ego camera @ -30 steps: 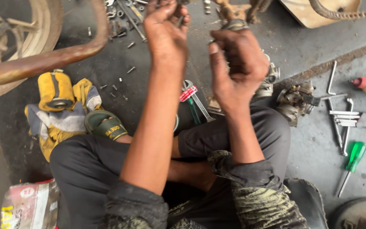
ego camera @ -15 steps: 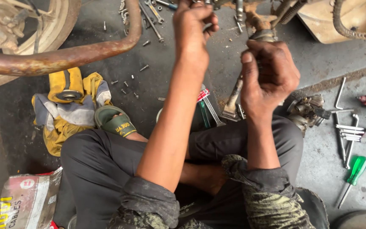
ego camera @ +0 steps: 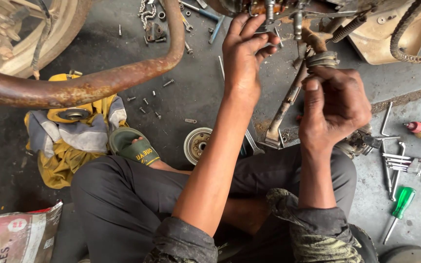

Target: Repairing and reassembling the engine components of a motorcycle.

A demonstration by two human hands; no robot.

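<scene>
Now | left hand (ego camera: 243, 63) raised, fingers loosely spread (holding nothing) | right hand (ego camera: 334, 104) fingers clenched round rusty lever (ego camera: 288, 100)

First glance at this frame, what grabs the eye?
The two hands dead centre: the left hand reaches its fingers up to the greasy machine parts at the top edge, while the right hand grips a rusty lever that slants down to the floor. Next, the thick rusty pipe curving across the upper left, above a yellow rag. At right, a green screwdriver lies beside hex keys.
</scene>
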